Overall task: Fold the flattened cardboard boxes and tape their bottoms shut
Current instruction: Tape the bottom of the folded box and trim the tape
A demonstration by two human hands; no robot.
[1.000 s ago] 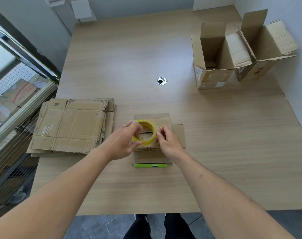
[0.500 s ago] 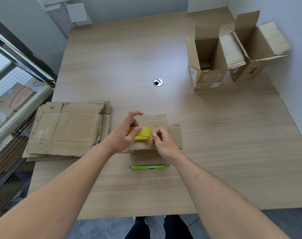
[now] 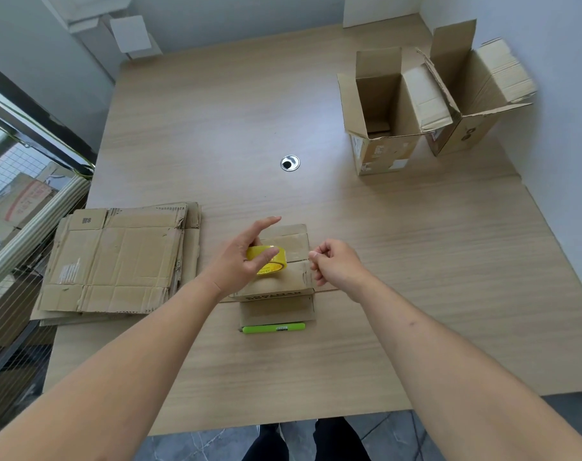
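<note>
A small folded cardboard box (image 3: pixel 284 284) stands bottom up near the table's front middle, its flaps closed. My left hand (image 3: pixel 241 259) holds a yellow roll of tape (image 3: pixel 272 261) on edge above the box, forefinger stretched out. My right hand (image 3: pixel 336 264) pinches the pulled-out tape end at the box's right edge; the clear strip between roll and fingers is hard to see. A stack of flattened cardboard boxes (image 3: pixel 116 261) lies at the left.
A green marker (image 3: pixel 273 328) lies just in front of the box. Two open, upright boxes (image 3: pixel 392 111) (image 3: pixel 476 94) stand at the back right by the wall. A round cable hole (image 3: pixel 290 162) sits mid-table. A railing runs along the left edge.
The roll was lying flat on the box; my left hand has tipped it on edge. My right hand has moved rightward from the roll to the box's right edge, pinching the tape end.
</note>
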